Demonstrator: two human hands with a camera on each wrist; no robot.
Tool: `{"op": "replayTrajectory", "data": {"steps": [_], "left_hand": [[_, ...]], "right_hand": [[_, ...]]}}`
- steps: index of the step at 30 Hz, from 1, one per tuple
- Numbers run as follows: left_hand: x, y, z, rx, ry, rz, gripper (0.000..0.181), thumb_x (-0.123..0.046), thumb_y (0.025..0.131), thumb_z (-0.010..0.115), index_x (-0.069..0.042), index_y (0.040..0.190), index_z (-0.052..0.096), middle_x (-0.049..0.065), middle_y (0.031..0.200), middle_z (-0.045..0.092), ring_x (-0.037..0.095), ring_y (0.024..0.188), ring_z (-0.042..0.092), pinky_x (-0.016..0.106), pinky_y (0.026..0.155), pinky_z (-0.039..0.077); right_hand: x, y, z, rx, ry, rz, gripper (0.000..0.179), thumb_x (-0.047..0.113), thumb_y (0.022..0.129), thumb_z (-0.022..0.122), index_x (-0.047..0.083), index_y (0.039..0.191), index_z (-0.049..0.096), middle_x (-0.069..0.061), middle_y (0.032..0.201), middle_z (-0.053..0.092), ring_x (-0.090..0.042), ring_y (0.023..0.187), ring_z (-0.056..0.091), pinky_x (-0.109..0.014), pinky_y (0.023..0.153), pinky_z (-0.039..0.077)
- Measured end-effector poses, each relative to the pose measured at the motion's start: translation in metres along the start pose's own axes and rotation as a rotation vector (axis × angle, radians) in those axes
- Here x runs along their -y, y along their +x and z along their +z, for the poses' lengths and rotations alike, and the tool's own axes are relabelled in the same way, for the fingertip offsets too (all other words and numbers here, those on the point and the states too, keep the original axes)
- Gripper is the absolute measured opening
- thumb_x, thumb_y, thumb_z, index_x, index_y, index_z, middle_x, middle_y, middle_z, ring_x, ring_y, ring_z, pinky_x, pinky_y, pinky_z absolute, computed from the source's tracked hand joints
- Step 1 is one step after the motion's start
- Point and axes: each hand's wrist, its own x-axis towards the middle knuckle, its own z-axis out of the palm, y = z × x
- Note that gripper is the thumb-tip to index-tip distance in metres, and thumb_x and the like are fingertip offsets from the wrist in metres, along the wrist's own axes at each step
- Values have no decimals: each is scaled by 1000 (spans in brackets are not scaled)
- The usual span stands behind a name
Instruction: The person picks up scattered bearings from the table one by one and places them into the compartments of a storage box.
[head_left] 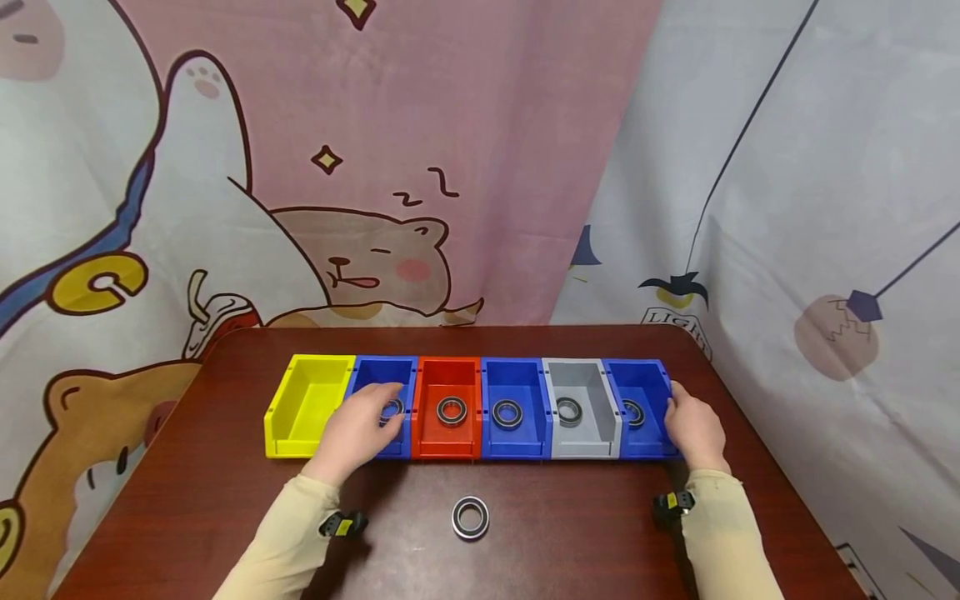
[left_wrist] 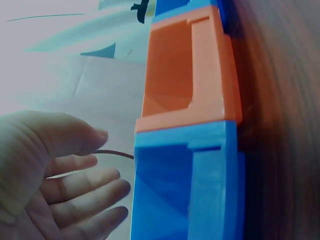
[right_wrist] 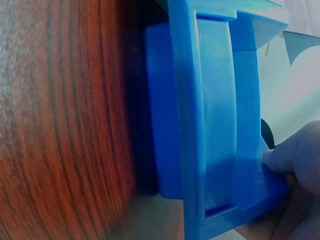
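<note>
My left hand [head_left: 358, 427] hovers over the left blue bin [head_left: 384, 372], thumb and fingers spread apart with nothing between them. In the left wrist view its fingers [left_wrist: 90, 190] are loosely bent beside the blue bin's open top. A bearing [head_left: 388, 412] in that bin is partly hidden behind the hand. At the row's right end, my right hand [head_left: 696, 427] pinches the side wall of another blue bin [head_left: 645, 375]; the thumb [right_wrist: 282, 155] presses the wall's inner face. Inside this bin lies a bearing [head_left: 633, 413].
A loose bearing [head_left: 470, 518] lies on the brown table [head_left: 570, 517] before the row. Between the hands, the red bin [head_left: 448, 375], middle blue bin [head_left: 513, 375] and grey bin [head_left: 581, 379] each hold one bearing. A yellow bin [head_left: 311, 400] stands leftmost. Printed curtains [head_left: 525, 167] hang behind.
</note>
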Motion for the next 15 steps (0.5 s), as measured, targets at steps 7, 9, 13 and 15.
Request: {"op": "replayTrajectory", "data": {"steps": [7, 9, 13, 15], "left_hand": [[-11, -12, 5, -34, -84, 71, 42, -11, 80, 80, -1, 119, 68, 10, 106, 70, 24, 93, 68, 42, 82, 57], [-14, -16, 8, -22, -96, 91, 41, -11, 80, 80, -3, 119, 68, 7, 104, 70, 21, 90, 68, 40, 80, 57], [-17, -22, 17, -1, -101, 168, 43, -12, 79, 81, -4, 119, 67, 5, 102, 70, 17, 87, 67, 38, 80, 57], [-18, -25, 22, 8, -93, 216, 44, -14, 79, 82, -5, 119, 67, 5, 104, 70, 17, 89, 66, 38, 81, 56]], "right_hand": [[1, -1, -1, -3, 2, -2, 45, 11, 101, 42, -5, 143, 39, -40, 123, 53, -56, 99, 58, -63, 73, 50], [1, -1, -1, -1, 5, -1, 45, 11, 102, 42, -5, 143, 39, -39, 124, 53, -55, 99, 58, -63, 74, 50], [1, 0, -1, 3, 9, 0, 46, 11, 102, 43, -5, 144, 38, -39, 125, 53, -55, 99, 58, -62, 74, 49], [1, 0, -1, 4, 10, 1, 46, 11, 102, 43, -5, 144, 38, -39, 124, 53, -55, 99, 59, -62, 74, 50]]}}
